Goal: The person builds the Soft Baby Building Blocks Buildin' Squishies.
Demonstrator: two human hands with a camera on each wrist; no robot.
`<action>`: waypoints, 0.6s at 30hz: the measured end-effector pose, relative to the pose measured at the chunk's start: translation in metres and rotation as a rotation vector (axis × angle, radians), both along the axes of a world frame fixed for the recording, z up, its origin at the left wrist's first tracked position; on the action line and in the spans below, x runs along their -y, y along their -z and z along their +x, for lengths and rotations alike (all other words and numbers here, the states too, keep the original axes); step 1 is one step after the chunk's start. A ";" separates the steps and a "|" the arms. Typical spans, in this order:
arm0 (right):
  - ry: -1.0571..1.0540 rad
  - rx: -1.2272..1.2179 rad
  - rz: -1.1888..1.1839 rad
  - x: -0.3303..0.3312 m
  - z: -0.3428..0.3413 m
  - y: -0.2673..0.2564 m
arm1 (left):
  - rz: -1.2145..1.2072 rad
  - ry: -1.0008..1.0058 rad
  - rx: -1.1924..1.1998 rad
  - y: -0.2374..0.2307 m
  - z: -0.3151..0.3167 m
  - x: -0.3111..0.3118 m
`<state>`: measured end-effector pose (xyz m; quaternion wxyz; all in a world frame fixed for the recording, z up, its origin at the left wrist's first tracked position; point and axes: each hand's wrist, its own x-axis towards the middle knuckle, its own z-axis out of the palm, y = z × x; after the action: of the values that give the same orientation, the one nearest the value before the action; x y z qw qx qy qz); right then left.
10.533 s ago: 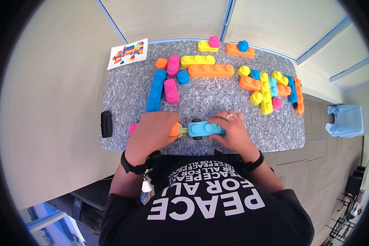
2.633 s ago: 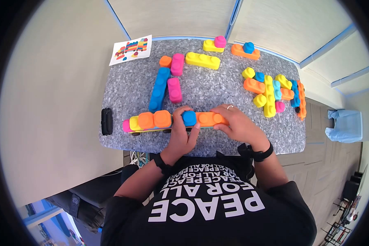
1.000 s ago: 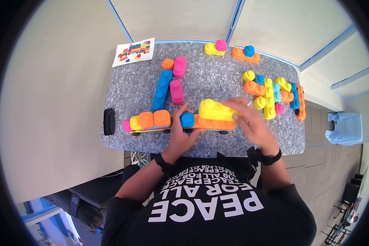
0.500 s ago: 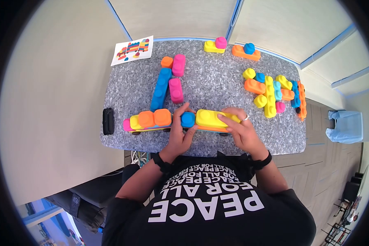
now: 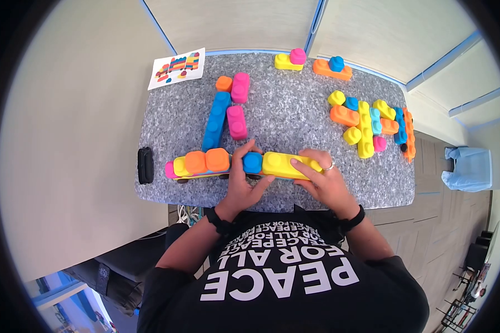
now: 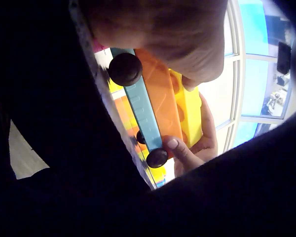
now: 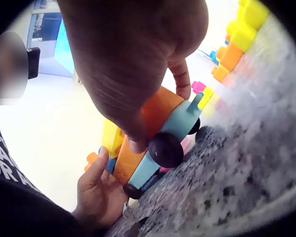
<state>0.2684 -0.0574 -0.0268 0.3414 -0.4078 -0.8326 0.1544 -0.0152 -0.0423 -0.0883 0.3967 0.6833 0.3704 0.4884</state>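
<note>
A long yellow building block [image 5: 280, 163] lies over a long orange block [image 6: 160, 96] on a light blue wheeled base [image 6: 142, 108]. Orange studs show between the two blocks in the left wrist view. My right hand [image 5: 329, 182] grips the yellow block's right end, its thumb low against the orange side. With thumb and fingers spread to either side, my left hand [image 5: 244, 177] holds the car near its left end, by a blue block [image 5: 253, 161]. Left of that hand stands the front car, topped by orange blocks [image 5: 207, 161] and a yellow one, with a pink tip [image 5: 170, 170].
Beyond the left hand lie a long blue block [image 5: 216, 122], pink blocks [image 5: 237, 122] and a small orange block [image 5: 224, 84]. A block cluster [image 5: 364, 130] fills the table's right side. A picture card [image 5: 176, 69] and a black case [image 5: 145, 165] are at the left.
The light blue base was bare at first; orange and blue blocks came onto it. My right hand then brought the long yellow block from the back and lowered it onto the orange. The left hand stayed lately.
</note>
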 end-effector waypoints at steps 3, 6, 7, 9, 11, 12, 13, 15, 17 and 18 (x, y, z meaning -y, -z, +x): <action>0.001 -0.025 0.031 -0.001 0.000 0.006 | 0.013 -0.017 -0.005 0.001 0.001 0.000; 0.000 -0.054 0.050 -0.003 0.000 0.011 | -0.001 -0.016 0.007 0.003 0.002 0.000; 0.000 -0.069 0.041 -0.003 0.000 0.012 | -0.004 -0.015 0.009 0.003 0.002 0.000; -0.011 -0.122 -0.007 -0.002 -0.001 0.010 | -0.006 -0.015 0.004 0.003 0.002 0.000; -0.038 -0.196 -0.085 -0.002 0.000 0.004 | -0.001 -0.018 -0.010 0.002 0.001 0.000; -0.002 -0.250 -0.133 -0.002 -0.001 0.005 | 0.001 -0.019 -0.018 0.002 0.001 0.000; 0.034 -0.304 -0.181 -0.002 -0.002 0.006 | 0.003 -0.020 -0.024 0.001 0.001 0.000; 0.073 -0.447 -0.298 -0.001 -0.003 0.009 | 0.008 -0.033 -0.031 0.000 0.002 0.001; 0.068 -0.550 -0.392 0.000 -0.001 0.011 | 0.013 -0.059 -0.029 -0.005 0.004 0.002; 0.062 -0.564 -0.417 -0.001 0.000 0.010 | 0.095 -0.104 -0.100 -0.014 0.006 0.002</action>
<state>0.2688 -0.0566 -0.0364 0.4720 -0.4351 -0.6434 0.4172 -0.0088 -0.0444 -0.0741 0.3189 0.7048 0.4009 0.4907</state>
